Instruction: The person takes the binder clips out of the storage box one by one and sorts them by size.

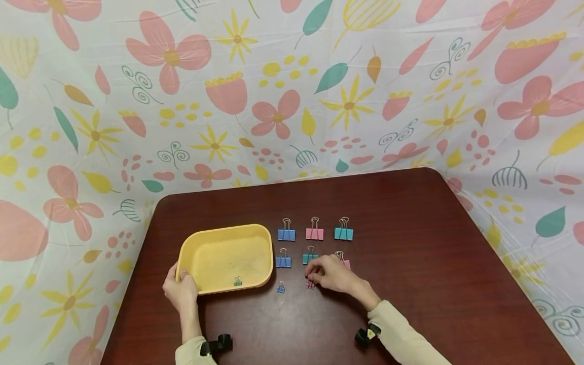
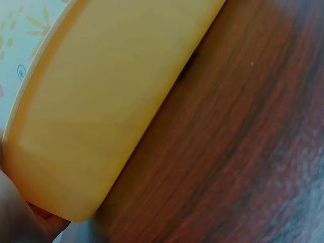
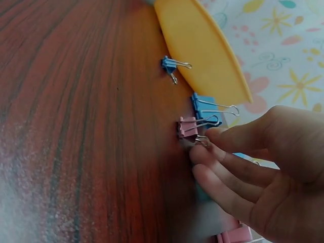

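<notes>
My left hand [image 1: 181,291] grips the left end of a yellow plastic tray [image 1: 223,231], thumb over its rim. In the left wrist view the tray's outer wall [image 2: 101,101] hides most of that hand. A small green binder clip [image 1: 238,281] lies inside the tray near its front wall. At the front of the rows of clips, my right hand [image 1: 335,274] pinches a wire handle of a small pink binder clip [image 3: 188,127] between thumb and fingertips. To its left lies a small blue binder clip [image 1: 281,288].
Larger binder clips lie in two rows right of the tray: blue [image 1: 286,234], pink [image 1: 314,233] and teal [image 1: 343,233] at the back, then blue [image 1: 283,262], teal [image 1: 309,259] and a partly hidden pink [image 1: 347,264]. A flowered cloth [image 1: 283,152] hangs behind the brown table [image 1: 410,228].
</notes>
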`<action>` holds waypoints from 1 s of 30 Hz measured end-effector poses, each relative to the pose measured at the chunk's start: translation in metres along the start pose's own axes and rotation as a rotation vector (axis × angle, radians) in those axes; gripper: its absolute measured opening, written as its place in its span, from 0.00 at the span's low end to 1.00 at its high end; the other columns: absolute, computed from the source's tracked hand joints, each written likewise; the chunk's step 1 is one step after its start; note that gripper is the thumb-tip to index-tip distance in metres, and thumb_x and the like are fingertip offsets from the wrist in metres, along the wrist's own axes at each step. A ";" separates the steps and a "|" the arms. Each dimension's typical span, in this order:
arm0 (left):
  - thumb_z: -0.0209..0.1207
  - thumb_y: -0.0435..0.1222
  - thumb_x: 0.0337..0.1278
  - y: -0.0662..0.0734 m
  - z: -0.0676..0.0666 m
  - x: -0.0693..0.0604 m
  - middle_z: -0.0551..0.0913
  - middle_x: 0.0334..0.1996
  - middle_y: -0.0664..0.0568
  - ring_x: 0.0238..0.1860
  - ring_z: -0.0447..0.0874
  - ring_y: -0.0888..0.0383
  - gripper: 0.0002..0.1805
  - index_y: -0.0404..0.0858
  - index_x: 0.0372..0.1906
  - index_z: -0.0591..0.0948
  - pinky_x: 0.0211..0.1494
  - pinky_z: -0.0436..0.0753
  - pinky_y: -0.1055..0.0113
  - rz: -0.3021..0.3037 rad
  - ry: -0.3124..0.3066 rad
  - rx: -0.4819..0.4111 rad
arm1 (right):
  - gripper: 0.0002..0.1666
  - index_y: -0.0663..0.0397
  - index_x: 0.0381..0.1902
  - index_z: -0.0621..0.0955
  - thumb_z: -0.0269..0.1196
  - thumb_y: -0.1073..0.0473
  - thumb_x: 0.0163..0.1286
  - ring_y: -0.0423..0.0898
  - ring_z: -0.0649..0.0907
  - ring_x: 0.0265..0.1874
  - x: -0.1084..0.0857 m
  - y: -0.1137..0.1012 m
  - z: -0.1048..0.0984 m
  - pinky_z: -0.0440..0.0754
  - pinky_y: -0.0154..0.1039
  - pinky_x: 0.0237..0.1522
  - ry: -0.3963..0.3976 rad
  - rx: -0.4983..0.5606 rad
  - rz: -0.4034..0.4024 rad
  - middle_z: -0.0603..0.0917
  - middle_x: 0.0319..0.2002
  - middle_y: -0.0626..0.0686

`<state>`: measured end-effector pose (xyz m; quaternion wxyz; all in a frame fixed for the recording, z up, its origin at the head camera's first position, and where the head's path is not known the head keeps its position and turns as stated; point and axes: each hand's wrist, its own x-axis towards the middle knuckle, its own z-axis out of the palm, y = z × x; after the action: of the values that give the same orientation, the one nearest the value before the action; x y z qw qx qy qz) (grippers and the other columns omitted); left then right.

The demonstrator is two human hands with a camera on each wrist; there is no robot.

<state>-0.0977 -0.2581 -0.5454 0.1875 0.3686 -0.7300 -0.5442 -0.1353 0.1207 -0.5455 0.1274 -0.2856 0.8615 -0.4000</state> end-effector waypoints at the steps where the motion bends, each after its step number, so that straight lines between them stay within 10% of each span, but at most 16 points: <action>1: 0.44 0.30 0.75 0.000 0.000 0.000 0.75 0.64 0.27 0.57 0.77 0.36 0.23 0.31 0.69 0.74 0.31 0.67 0.87 0.003 0.000 0.000 | 0.07 0.57 0.37 0.87 0.64 0.71 0.67 0.34 0.81 0.25 0.000 0.000 -0.001 0.80 0.29 0.30 0.007 -0.008 0.001 0.87 0.28 0.50; 9: 0.43 0.30 0.75 0.001 -0.001 0.000 0.76 0.63 0.27 0.55 0.78 0.36 0.23 0.32 0.69 0.75 0.29 0.68 0.86 0.006 -0.001 0.003 | 0.05 0.57 0.39 0.88 0.65 0.66 0.70 0.31 0.78 0.19 0.005 -0.011 -0.011 0.77 0.28 0.26 0.046 -0.044 -0.021 0.87 0.26 0.50; 17: 0.43 0.30 0.75 -0.001 -0.005 0.002 0.75 0.65 0.28 0.56 0.78 0.37 0.23 0.32 0.69 0.74 0.28 0.68 0.87 0.002 0.002 -0.010 | 0.06 0.54 0.40 0.89 0.64 0.63 0.72 0.33 0.79 0.27 0.050 -0.052 -0.018 0.80 0.32 0.36 0.071 -0.069 -0.195 0.90 0.34 0.49; 30: 0.43 0.30 0.74 -0.003 0.000 0.000 0.76 0.63 0.27 0.54 0.79 0.36 0.23 0.32 0.69 0.75 0.28 0.70 0.86 0.022 -0.009 -0.008 | 0.10 0.55 0.46 0.89 0.64 0.62 0.70 0.43 0.88 0.43 0.113 -0.097 0.021 0.81 0.28 0.46 -0.044 -0.084 -0.237 0.91 0.45 0.51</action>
<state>-0.0968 -0.2585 -0.5484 0.1918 0.3571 -0.7326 -0.5467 -0.1790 -0.0096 -0.4838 0.0861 -0.3992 0.8347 -0.3694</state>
